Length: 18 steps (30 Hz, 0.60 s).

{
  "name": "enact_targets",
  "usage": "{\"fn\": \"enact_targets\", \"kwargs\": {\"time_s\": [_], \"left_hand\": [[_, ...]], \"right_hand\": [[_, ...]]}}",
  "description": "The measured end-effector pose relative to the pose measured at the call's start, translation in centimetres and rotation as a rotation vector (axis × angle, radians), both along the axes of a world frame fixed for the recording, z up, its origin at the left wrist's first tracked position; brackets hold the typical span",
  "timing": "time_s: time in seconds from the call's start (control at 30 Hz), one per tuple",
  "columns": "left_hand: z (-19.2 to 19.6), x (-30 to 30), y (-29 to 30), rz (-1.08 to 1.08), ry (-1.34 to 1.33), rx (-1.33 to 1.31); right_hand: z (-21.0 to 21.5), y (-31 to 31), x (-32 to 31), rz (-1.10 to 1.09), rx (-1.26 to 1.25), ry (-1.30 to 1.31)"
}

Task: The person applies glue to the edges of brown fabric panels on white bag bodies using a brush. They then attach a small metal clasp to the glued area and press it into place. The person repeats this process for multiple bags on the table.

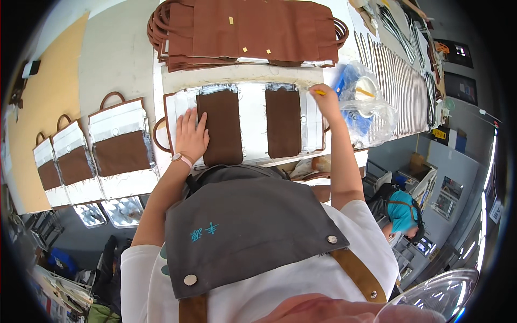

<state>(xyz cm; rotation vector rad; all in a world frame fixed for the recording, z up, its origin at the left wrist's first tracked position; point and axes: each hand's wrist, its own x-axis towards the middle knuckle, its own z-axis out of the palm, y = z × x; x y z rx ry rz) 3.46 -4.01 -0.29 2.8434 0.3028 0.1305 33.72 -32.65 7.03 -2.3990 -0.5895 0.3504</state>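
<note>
My left hand lies flat, fingers spread, on a white bag panel on the table, touching the left edge of a brown pocket piece. A second brown pocket piece lies to its right on the same panel. My right hand is at the panel's upper right corner, pinching a thin yellow brush or stick. A watch with a pink strap is on my left wrist.
A stack of brown fabric pieces with handles lies at the back. Three finished white-and-brown panels lie to the left. A bowl in clear plastic and a rack of strips stand at right. Another person sits at lower right.
</note>
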Motion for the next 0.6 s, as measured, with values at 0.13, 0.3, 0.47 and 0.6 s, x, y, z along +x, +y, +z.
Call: {"fn": "enact_targets", "kwargs": {"time_s": [0.13,0.3,0.47,0.6], "left_hand": [[-0.2,-0.1,-0.1,0.010,-0.041,-0.020],[-0.4,-0.4,0.2,0.022,-0.067,-0.030],[-0.2,-0.7,0.3,0.029,-0.085,-0.026],[-0.2,-0.6,0.3,0.024,-0.108,-0.032]], "right_hand": [[-0.1,-1.5,1.2,-0.080,-0.099,-0.067],[2.7,9.7,-6.2,0.245,0.267,-0.025],[3.1,18.8,-9.9,0.487,0.350,0.250],[-0.6,23.7,-13.0,0.644,0.368,0.198]]}}
